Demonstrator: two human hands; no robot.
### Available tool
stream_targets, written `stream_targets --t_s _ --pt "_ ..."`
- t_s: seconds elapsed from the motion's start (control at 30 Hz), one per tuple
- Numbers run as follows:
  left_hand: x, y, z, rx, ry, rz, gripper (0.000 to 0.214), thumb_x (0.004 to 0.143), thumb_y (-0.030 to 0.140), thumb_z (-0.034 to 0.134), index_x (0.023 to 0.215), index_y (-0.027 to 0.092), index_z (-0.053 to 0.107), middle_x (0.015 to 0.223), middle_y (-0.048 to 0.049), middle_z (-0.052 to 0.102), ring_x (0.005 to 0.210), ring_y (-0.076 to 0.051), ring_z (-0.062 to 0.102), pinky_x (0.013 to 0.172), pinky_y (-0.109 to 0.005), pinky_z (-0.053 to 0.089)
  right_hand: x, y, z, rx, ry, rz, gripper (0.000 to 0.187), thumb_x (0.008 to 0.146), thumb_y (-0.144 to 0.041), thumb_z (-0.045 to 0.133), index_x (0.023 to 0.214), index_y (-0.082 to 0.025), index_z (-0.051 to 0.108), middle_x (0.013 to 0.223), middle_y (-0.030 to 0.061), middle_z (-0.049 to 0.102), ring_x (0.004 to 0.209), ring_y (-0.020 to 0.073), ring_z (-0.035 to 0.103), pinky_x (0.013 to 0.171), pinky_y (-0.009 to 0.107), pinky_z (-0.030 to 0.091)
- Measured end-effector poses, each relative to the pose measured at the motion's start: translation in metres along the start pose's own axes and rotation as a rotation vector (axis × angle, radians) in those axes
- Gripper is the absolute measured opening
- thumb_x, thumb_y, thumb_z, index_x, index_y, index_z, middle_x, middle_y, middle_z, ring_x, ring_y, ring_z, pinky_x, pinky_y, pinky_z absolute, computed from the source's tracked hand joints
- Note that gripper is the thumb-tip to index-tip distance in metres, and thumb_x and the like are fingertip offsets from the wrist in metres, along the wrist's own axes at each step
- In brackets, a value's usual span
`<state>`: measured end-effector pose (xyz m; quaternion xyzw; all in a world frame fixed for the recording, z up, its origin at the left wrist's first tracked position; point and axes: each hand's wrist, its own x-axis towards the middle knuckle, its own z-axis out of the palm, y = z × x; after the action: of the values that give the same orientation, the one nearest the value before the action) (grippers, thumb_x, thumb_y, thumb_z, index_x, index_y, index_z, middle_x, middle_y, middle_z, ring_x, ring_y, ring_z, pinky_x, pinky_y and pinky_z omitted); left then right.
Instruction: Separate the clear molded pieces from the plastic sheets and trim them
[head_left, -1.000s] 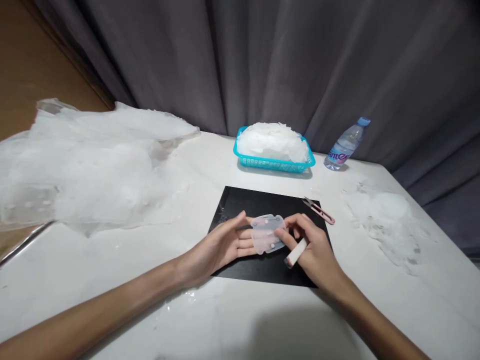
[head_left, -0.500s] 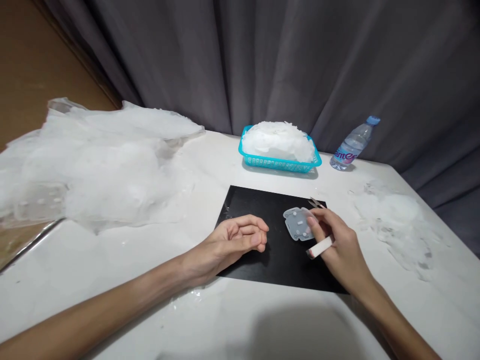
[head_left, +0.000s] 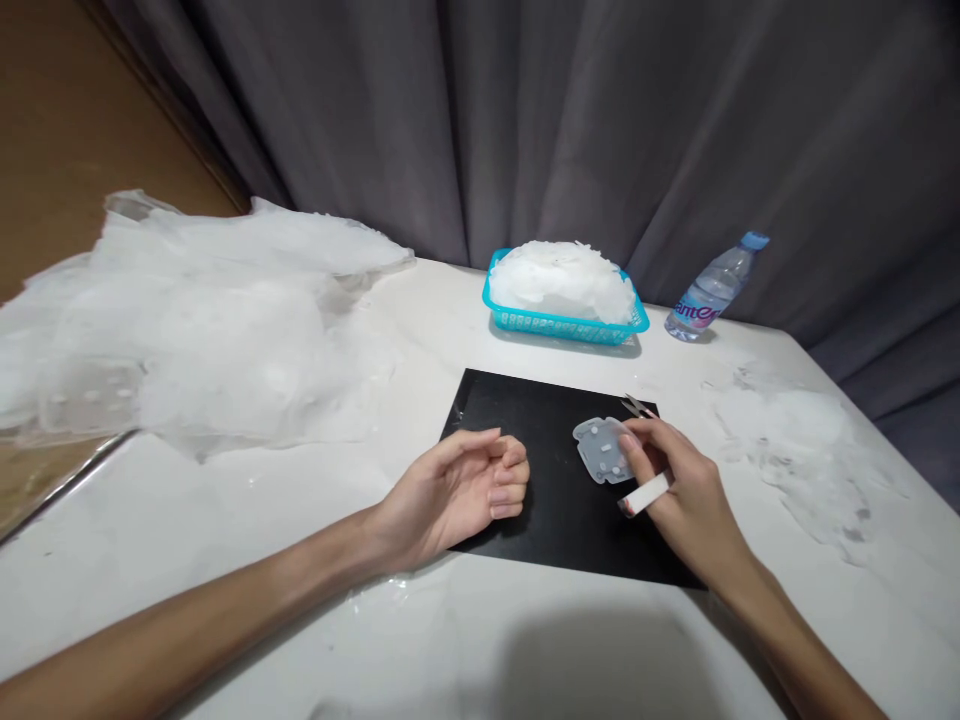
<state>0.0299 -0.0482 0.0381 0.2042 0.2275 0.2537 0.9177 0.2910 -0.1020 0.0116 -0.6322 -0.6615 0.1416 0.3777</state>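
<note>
My left hand (head_left: 465, 490) rests at the left edge of a black mat (head_left: 540, 540), palm turned up. Its fingers are loosely curled, with the thumb apart, and nothing is in it. Over the mat's right side, my right hand (head_left: 682, 490) pinches a flat, translucent plastic piece (head_left: 600, 450) with a scalloped outline and small raised bumps. The same hand also keeps hold of small scissors; their pointed metal blades (head_left: 637, 405) stick out beyond the fingers. A white bar (head_left: 645, 494) with a dark end, perhaps their handle, shows below the thumb; the grip hides the rest.
A turquoise basket (head_left: 562, 328) heaped with white translucent pieces stands behind the mat, and a water bottle (head_left: 705, 295) right of it. Large cloudy plastic bags (head_left: 210, 330) cover the table's left. Clear scraps (head_left: 802, 440) lie at the right. A grey curtain (head_left: 555, 120) hangs behind.
My left hand has rolled from thumb-side up to palm up, and its thumb has come away from the fingers. My right hand keeps its hold. The view has shifted slightly.
</note>
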Motion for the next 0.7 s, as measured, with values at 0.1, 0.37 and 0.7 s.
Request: stream_targets --t_s 0.1,0.37,0.7 --pt "0.0 0.001 0.001 0.03 0.002 0.003 0.027 0.092 0.033 0.059 0.073 0.017 0.049 0.075 0.0012 0.031 0.063 -0.013 0.031 0.062 -0.024 0.039 0.0 0.0 0.0 -0.021 0.002 -0.023 0.022 0.105 -0.04 0.051 0.105 -0.025 0.067 0.089 0.0045 0.07 0.073 0.0219 0.062 0.069 0.035 0.048" --pt "0.002 -0.004 -0.011 0.519 0.108 0.071 0.065 0.098 0.053 0.062 0.059 0.023 0.019 0.052 0.0097 0.011 0.049 -0.009 0.007 0.05 -0.029 0.011 0.0 0.002 0.004 -0.061 -0.041 -0.048 0.02 0.106 -0.038 0.051 0.106 -0.024 0.065 0.089 0.0042 0.07 0.081 0.0235 0.063 0.077 0.036 0.047" --pt "0.006 0.022 -0.031 0.679 0.279 0.028 0.071 0.094 0.077 0.047 0.058 0.024 0.017 0.046 0.01 0.012 0.042 -0.008 0.006 0.043 -0.029 0.005 0.037 0.013 0.005 0.202 0.04 0.049 0.029 0.103 -0.048 0.054 0.104 -0.021 0.066 0.079 0.0017 0.07 0.066 0.0185 0.063 0.065 0.029 0.049"
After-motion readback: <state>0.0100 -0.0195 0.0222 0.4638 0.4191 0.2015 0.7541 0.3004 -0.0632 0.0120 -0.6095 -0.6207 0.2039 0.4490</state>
